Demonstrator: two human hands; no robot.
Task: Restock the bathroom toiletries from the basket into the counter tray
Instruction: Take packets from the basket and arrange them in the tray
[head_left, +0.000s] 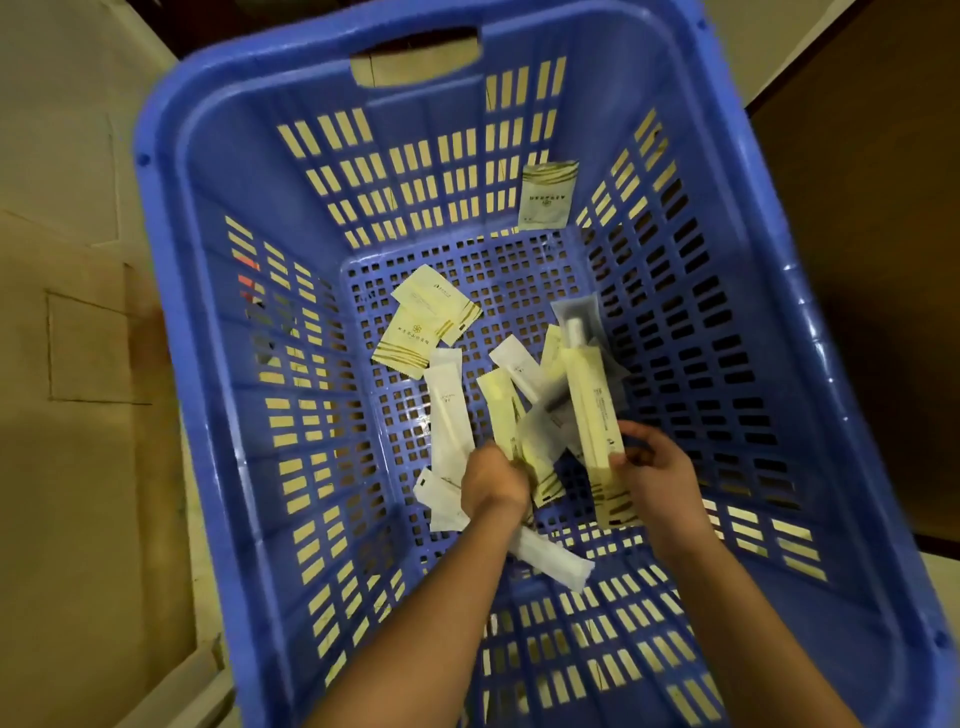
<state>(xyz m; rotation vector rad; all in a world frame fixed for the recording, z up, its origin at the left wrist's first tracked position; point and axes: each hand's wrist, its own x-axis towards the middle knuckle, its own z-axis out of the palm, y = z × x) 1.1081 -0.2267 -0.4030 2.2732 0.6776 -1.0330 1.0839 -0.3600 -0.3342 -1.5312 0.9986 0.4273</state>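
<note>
Blue basket (218, 171) holding sachets (410, 343), left hand (493, 483) and right hand (660, 467) gripping packets (592, 410)

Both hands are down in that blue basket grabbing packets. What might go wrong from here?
1. The left hand grips several long packets in a loose fan; one may slip out when lifted.
2. The right hand holds a tall packet near its lower end, so it may tip.
3. The square sachet leaning on the far wall of the basket may be overlooked.
</note>
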